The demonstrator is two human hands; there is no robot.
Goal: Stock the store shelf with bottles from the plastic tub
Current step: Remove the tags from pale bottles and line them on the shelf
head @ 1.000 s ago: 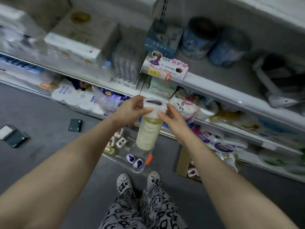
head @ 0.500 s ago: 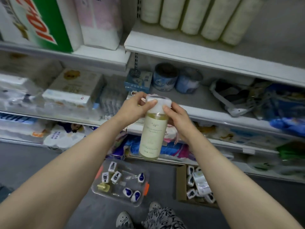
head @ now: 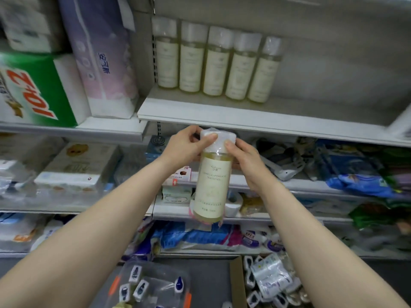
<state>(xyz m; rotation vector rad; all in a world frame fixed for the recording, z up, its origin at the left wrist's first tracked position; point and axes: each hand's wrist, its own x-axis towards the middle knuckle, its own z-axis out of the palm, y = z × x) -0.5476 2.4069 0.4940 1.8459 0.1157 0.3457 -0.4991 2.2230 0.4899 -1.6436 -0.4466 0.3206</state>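
I hold a tall bottle [head: 212,185] of pale yellow liquid with a cream label and a white cap, upright in front of the shelves. My left hand [head: 183,147] grips the cap from the left and my right hand [head: 246,163] grips it from the right. Just above, on the white upper shelf [head: 244,117], stands a row of several matching bottles [head: 216,61], with bare shelf to their right. The clear plastic tub [head: 153,285] sits on the floor at the bottom, holding small bottles with dark caps.
Big tissue packs [head: 100,56] and a green box [head: 37,90] fill the upper left shelf. Lower shelves are crowded with packaged goods. A cardboard box [head: 239,283] of small packets sits on the floor right of the tub.
Both hands have lifted the bottle higher, from above the tub up toward the upper shelf. My view has tilted up, and the row of matching bottles is now fully visible.
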